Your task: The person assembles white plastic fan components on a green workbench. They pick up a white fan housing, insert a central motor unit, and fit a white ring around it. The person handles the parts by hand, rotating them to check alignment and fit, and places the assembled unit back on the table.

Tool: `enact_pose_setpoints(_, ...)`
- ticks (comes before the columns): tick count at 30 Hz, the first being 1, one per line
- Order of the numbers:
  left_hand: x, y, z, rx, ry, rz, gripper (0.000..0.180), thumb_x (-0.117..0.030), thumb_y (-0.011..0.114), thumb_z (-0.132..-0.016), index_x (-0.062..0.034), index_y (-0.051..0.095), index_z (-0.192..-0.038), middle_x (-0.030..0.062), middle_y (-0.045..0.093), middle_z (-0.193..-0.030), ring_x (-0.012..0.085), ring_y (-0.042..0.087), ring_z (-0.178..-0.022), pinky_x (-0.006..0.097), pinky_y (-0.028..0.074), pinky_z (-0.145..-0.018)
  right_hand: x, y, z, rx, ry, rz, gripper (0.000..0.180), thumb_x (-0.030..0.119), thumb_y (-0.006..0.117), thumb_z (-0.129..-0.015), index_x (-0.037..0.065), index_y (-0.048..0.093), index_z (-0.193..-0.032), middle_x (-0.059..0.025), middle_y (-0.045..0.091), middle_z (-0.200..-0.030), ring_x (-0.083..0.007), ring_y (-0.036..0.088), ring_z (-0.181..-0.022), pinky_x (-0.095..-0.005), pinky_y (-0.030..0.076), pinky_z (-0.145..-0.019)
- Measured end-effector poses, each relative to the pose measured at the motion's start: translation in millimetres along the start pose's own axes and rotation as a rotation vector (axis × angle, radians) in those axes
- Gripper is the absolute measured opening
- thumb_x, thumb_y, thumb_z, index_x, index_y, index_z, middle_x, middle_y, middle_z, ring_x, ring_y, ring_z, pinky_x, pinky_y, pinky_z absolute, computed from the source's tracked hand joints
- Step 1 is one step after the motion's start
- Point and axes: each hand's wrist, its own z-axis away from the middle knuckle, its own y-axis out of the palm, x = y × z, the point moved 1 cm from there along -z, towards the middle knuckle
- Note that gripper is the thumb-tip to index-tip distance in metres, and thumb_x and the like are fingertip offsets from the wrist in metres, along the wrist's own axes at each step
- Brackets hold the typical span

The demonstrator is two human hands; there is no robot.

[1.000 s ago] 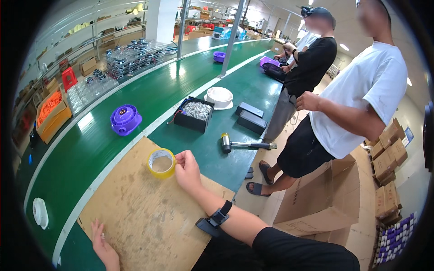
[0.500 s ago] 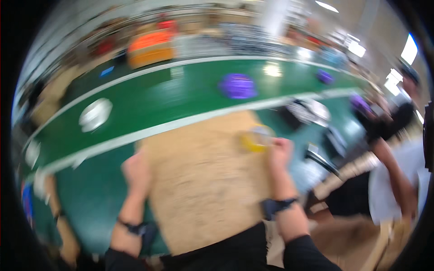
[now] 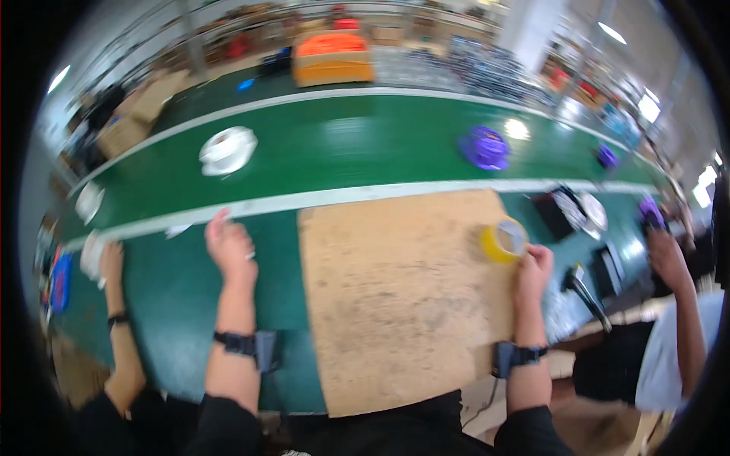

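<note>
In the head view, the left hand (image 3: 231,247) was found off the brown board (image 3: 403,304) and raised over the green bench (image 3: 190,327), whereas half a second earlier it was at the board's left edge; its fingers were loosely bent and apart, with nothing seen between them. The view had swung left, bringing the white housing (image 3: 228,150) on the belt (image 3: 350,137) ahead of that hand, well apart from it. The right hand (image 3: 536,266) remained at the yellow tape roll (image 3: 503,240), so only the left was free of any contact. Its fingers met the roll's near right rim; whether clamped or merely touching could not be told. The roll was at the board's far right corner area, near the right edge. Bare bench surface lay between the left hand and the board. Farther left, a co-worker's hand (image 3: 112,262) was at a white part (image 3: 93,257), bounding room on that side. On the right, the hammer (image 3: 585,292) and black boxes (image 3: 608,266) limited sideways room beyond the right hand.
</note>
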Motion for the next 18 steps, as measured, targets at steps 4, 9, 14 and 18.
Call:
enact_pose_setpoints(4, -6, 1, 3, -0.014, 0.099, -0.143, 0.03, -0.02, 0.042, -0.107, -0.0117, 0.052, -0.134, -0.0022, 0.048, -0.073, 0.0019, 0.031, -0.047, 0.02, 0.024, -0.038, 16, 22, 8, 0.001, -0.011, 0.001, 0.017, -0.007, 0.054, -0.08, 0.003, 0.056, -0.095, -0.0025, 0.056, -0.085, -0.0113, 0.054, -0.078, -0.0255, 0.045, -0.071)
enact_pose_setpoints(9, 3, 11, 7, 0.07, 0.074, -0.173, 0.029, -0.017, 0.042, -0.107, -0.009, 0.055, -0.131, 0.0, 0.052, -0.076, 0.002, 0.033, -0.046, 0.02, 0.024, -0.038, 34, 20, 18, -0.043, 0.026, -0.086, 0.018, -0.008, 0.053, -0.081, 0.002, 0.056, -0.096, -0.0006, 0.057, -0.083, -0.0071, 0.052, -0.072, -0.0223, 0.043, -0.065)
enact_pose_setpoints(14, 14, 2, -3, 0.09, 0.094, -0.184, 0.029, -0.013, 0.042, -0.105, -0.0068, 0.055, -0.13, 0.0031, 0.06, -0.089, 0.0027, 0.042, -0.051, 0.02, 0.028, -0.04, 39, 25, 23, -0.04, 0.031, -0.067, 0.018, -0.008, 0.052, -0.082, 0.002, 0.056, -0.096, -0.001, 0.059, -0.083, -0.0067, 0.053, -0.071, -0.0227, 0.044, -0.065)
enact_pose_setpoints(18, 12, 6, 1, 0.068, 0.131, -0.242, 0.029, -0.012, 0.041, -0.105, -0.0058, 0.056, -0.129, 0.0026, 0.06, -0.094, 0.0025, 0.044, -0.056, 0.02, 0.03, -0.042, 39, 25, 24, -0.037, 0.059, -0.008, 0.016, -0.006, 0.054, -0.083, 0.002, 0.056, -0.096, -0.0008, 0.059, -0.083, -0.0067, 0.053, -0.071, -0.023, 0.044, -0.065)
